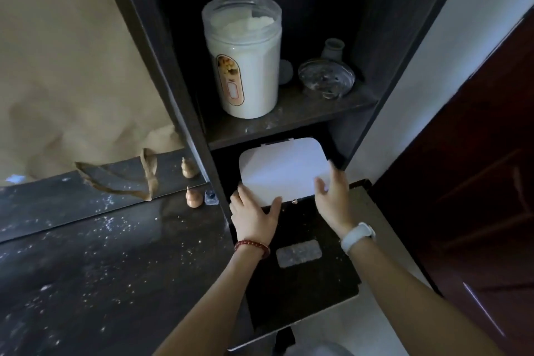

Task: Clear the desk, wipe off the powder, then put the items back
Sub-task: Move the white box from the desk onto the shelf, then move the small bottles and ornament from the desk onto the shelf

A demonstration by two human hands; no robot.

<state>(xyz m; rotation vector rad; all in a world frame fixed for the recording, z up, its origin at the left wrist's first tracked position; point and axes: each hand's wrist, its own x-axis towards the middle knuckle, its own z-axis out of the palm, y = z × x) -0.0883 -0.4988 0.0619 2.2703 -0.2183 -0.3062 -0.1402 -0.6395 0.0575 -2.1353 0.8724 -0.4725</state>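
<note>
A white rounded box [281, 170] sits in the lower shelf compartment beside the desk. My left hand [254, 215] grips its near left corner, fingers spread along its front edge. My right hand [332, 192] touches its right side, slightly blurred. The dark desk [101, 269] on the left is speckled with white powder. At its back stand a small wooden gourd [193, 198] and a tiny ink bottle [211, 198]. A clear jar of white powder [244, 58] stands on the upper shelf.
A glass dish [326, 78] and a small grey vase [333, 49] share the upper shelf, which is dusted with powder. A mirror [86, 193] with torn brown paper lines the desk's back. A dark surface with a clear rectangular piece [299, 253] lies under my wrists. A dark red door [476, 182] stands to the right.
</note>
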